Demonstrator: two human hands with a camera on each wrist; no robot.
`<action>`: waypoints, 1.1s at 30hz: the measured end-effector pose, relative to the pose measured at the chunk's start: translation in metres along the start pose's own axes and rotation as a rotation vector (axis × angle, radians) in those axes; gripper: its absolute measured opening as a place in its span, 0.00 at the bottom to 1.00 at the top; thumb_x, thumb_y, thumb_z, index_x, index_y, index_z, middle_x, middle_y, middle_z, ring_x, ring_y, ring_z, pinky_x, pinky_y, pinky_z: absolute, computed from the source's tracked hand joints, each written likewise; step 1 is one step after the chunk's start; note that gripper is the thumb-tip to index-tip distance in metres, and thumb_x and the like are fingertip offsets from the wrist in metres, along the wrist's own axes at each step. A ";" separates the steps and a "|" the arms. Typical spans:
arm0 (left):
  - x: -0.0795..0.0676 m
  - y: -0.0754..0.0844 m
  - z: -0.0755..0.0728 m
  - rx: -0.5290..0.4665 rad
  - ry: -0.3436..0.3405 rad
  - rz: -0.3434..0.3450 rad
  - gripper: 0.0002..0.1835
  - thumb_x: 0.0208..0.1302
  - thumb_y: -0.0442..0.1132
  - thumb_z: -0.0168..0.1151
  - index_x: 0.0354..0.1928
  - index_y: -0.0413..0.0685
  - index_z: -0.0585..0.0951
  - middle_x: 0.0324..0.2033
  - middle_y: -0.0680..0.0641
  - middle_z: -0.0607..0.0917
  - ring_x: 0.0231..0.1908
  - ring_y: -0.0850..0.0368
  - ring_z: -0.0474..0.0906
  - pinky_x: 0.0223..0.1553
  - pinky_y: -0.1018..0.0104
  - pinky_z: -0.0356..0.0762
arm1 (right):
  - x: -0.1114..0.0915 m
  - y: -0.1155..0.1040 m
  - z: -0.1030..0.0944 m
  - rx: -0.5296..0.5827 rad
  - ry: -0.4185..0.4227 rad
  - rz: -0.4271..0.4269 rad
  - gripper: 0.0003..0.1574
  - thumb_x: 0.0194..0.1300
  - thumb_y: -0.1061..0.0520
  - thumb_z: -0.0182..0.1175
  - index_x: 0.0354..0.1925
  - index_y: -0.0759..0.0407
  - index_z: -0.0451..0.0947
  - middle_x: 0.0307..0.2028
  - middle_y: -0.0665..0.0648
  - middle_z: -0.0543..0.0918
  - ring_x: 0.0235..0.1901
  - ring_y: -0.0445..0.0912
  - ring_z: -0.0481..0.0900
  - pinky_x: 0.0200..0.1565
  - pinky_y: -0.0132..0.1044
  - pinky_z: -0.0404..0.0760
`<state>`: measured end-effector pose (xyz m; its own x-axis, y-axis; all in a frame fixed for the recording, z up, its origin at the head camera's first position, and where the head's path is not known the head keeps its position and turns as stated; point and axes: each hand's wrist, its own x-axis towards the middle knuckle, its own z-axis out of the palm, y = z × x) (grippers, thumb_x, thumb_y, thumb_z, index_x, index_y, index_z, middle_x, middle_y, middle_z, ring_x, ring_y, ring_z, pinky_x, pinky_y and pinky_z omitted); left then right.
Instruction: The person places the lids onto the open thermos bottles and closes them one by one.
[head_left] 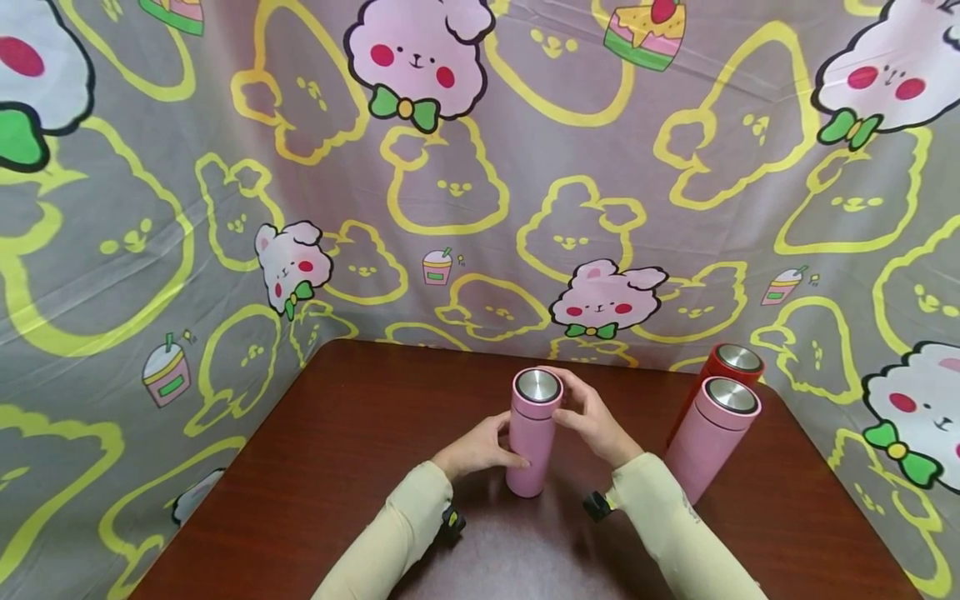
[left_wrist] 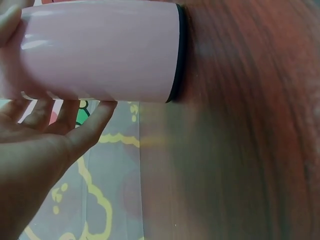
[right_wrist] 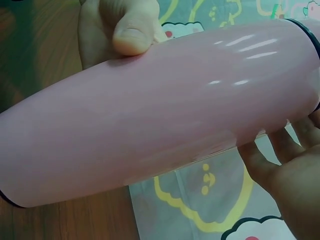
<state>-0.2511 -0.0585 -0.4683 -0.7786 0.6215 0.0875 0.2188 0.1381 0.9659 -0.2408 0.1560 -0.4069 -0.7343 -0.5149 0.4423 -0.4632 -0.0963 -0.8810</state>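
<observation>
A pink thermos bottle (head_left: 531, 450) with a silver-topped lid stands upright near the middle of the dark wooden table. My left hand (head_left: 480, 446) grips its body from the left, thumb across the near side. Higher up, my right hand (head_left: 596, 421) holds it from the right around the lid and shoulder, some fingers hidden behind. The left wrist view shows the bottle's dark base ring (left_wrist: 180, 55) close over the tabletop. In the right wrist view, the glossy pink body (right_wrist: 150, 110) lies between both hands.
To the right, a second pink thermos bottle (head_left: 705, 454) stands beside my right forearm, partly covering a red thermos bottle (head_left: 712, 367) behind it. A cartoon-print cloth (head_left: 465, 250) hangs around the back and sides of the table (head_left: 300, 467).
</observation>
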 end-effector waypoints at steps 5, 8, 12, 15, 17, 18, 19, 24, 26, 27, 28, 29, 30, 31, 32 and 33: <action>-0.006 0.017 0.003 0.005 0.007 0.032 0.33 0.49 0.25 0.70 0.60 0.40 0.70 0.50 0.47 0.79 0.49 0.54 0.75 0.49 0.61 0.75 | -0.003 -0.001 0.002 -0.036 0.044 -0.006 0.34 0.63 0.61 0.57 0.65 0.66 0.61 0.54 0.54 0.75 0.50 0.47 0.74 0.49 0.39 0.75; -0.011 0.029 0.004 0.014 0.016 0.043 0.32 0.48 0.26 0.70 0.59 0.39 0.71 0.49 0.47 0.79 0.48 0.55 0.76 0.49 0.60 0.74 | -0.004 0.000 0.004 -0.031 0.067 -0.016 0.34 0.62 0.65 0.58 0.64 0.67 0.61 0.53 0.53 0.76 0.49 0.47 0.75 0.48 0.37 0.76; -0.012 0.030 0.005 0.032 0.026 0.032 0.33 0.48 0.27 0.71 0.59 0.40 0.71 0.48 0.48 0.79 0.47 0.56 0.76 0.48 0.64 0.74 | -0.005 0.001 0.006 -0.035 0.084 -0.040 0.34 0.61 0.70 0.56 0.64 0.68 0.60 0.53 0.53 0.76 0.49 0.46 0.76 0.48 0.36 0.76; -0.008 0.020 0.005 0.052 0.034 0.022 0.34 0.48 0.29 0.72 0.60 0.42 0.70 0.48 0.49 0.79 0.47 0.57 0.76 0.47 0.65 0.75 | -0.006 0.001 0.007 -0.044 0.095 -0.065 0.35 0.59 0.72 0.57 0.64 0.70 0.60 0.52 0.53 0.76 0.48 0.45 0.77 0.47 0.36 0.77; -0.005 0.012 0.004 0.068 0.042 0.024 0.36 0.48 0.30 0.73 0.61 0.44 0.69 0.49 0.50 0.79 0.47 0.58 0.76 0.47 0.66 0.74 | -0.007 0.001 0.008 -0.058 0.109 -0.078 0.35 0.58 0.72 0.58 0.63 0.70 0.60 0.52 0.53 0.76 0.47 0.45 0.77 0.47 0.35 0.77; -0.003 0.007 0.004 0.078 0.046 0.028 0.36 0.47 0.30 0.73 0.61 0.44 0.69 0.49 0.50 0.79 0.47 0.58 0.76 0.47 0.65 0.74 | -0.007 0.001 0.009 -0.068 0.119 -0.082 0.35 0.58 0.73 0.59 0.63 0.70 0.60 0.52 0.53 0.76 0.47 0.45 0.77 0.46 0.35 0.77; -0.001 0.004 0.004 0.090 0.052 0.031 0.37 0.47 0.31 0.73 0.62 0.45 0.69 0.49 0.50 0.79 0.47 0.59 0.76 0.48 0.65 0.74 | -0.007 0.001 0.009 -0.080 0.129 -0.086 0.36 0.57 0.73 0.59 0.63 0.70 0.61 0.52 0.54 0.76 0.47 0.44 0.77 0.46 0.35 0.77; 0.000 -0.001 0.003 0.089 0.064 0.049 0.37 0.46 0.32 0.74 0.61 0.47 0.69 0.49 0.50 0.79 0.48 0.58 0.76 0.48 0.65 0.74 | -0.007 0.004 0.011 -0.137 0.176 -0.086 0.37 0.55 0.72 0.62 0.62 0.68 0.62 0.53 0.55 0.77 0.48 0.44 0.76 0.47 0.34 0.77; 0.001 -0.002 0.004 0.063 0.063 0.045 0.37 0.47 0.31 0.74 0.61 0.47 0.69 0.49 0.50 0.79 0.48 0.58 0.76 0.48 0.65 0.74 | -0.008 0.005 0.011 -0.126 0.180 -0.083 0.37 0.55 0.71 0.63 0.62 0.68 0.62 0.53 0.53 0.77 0.49 0.43 0.76 0.47 0.34 0.76; 0.001 -0.002 0.004 0.048 0.064 0.039 0.37 0.47 0.30 0.73 0.61 0.47 0.69 0.48 0.50 0.79 0.47 0.58 0.76 0.47 0.65 0.75 | -0.008 0.006 0.010 -0.102 0.174 -0.084 0.36 0.56 0.70 0.62 0.62 0.68 0.62 0.53 0.53 0.77 0.49 0.43 0.75 0.47 0.33 0.76; 0.001 -0.002 0.005 0.033 0.061 0.037 0.37 0.47 0.30 0.73 0.61 0.46 0.69 0.48 0.50 0.79 0.47 0.58 0.77 0.47 0.65 0.75 | -0.007 0.006 0.010 -0.071 0.161 -0.088 0.35 0.58 0.69 0.61 0.62 0.68 0.61 0.53 0.53 0.76 0.49 0.43 0.75 0.48 0.33 0.75; 0.000 -0.002 0.005 0.026 0.059 0.034 0.36 0.47 0.30 0.73 0.61 0.46 0.69 0.48 0.50 0.79 0.47 0.58 0.77 0.47 0.65 0.75 | -0.007 0.006 0.009 -0.027 0.145 -0.096 0.33 0.60 0.68 0.58 0.62 0.68 0.60 0.54 0.53 0.75 0.50 0.43 0.74 0.49 0.33 0.74; 0.000 -0.002 0.005 0.023 0.055 0.029 0.36 0.48 0.30 0.73 0.61 0.46 0.69 0.48 0.50 0.79 0.47 0.58 0.77 0.47 0.66 0.75 | -0.006 0.007 0.008 0.024 0.131 -0.099 0.30 0.62 0.67 0.54 0.62 0.68 0.60 0.54 0.52 0.74 0.51 0.43 0.73 0.50 0.33 0.73; 0.000 -0.001 0.006 0.018 0.049 0.034 0.36 0.47 0.30 0.72 0.61 0.45 0.68 0.48 0.49 0.79 0.47 0.58 0.76 0.47 0.65 0.75 | -0.005 0.007 0.008 0.081 0.108 -0.103 0.28 0.65 0.66 0.49 0.63 0.67 0.59 0.55 0.53 0.74 0.52 0.44 0.72 0.51 0.34 0.72; 0.000 -0.001 0.006 0.017 0.042 0.036 0.36 0.48 0.30 0.72 0.61 0.44 0.68 0.48 0.49 0.78 0.47 0.58 0.76 0.48 0.65 0.75 | -0.003 0.007 0.007 0.140 0.082 -0.105 0.27 0.66 0.65 0.43 0.63 0.68 0.58 0.55 0.53 0.73 0.53 0.44 0.71 0.53 0.35 0.71; 0.000 -0.001 0.005 0.013 0.033 0.041 0.37 0.48 0.30 0.72 0.61 0.44 0.67 0.49 0.49 0.78 0.48 0.58 0.76 0.48 0.65 0.75 | -0.002 0.006 0.006 0.197 0.054 -0.107 0.28 0.66 0.65 0.37 0.64 0.68 0.58 0.56 0.54 0.72 0.54 0.45 0.70 0.54 0.36 0.69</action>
<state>-0.2479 -0.0547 -0.4710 -0.7879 0.6008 0.1352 0.2584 0.1233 0.9582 -0.2398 0.1513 -0.4143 -0.7138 -0.4474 0.5389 -0.4379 -0.3154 -0.8419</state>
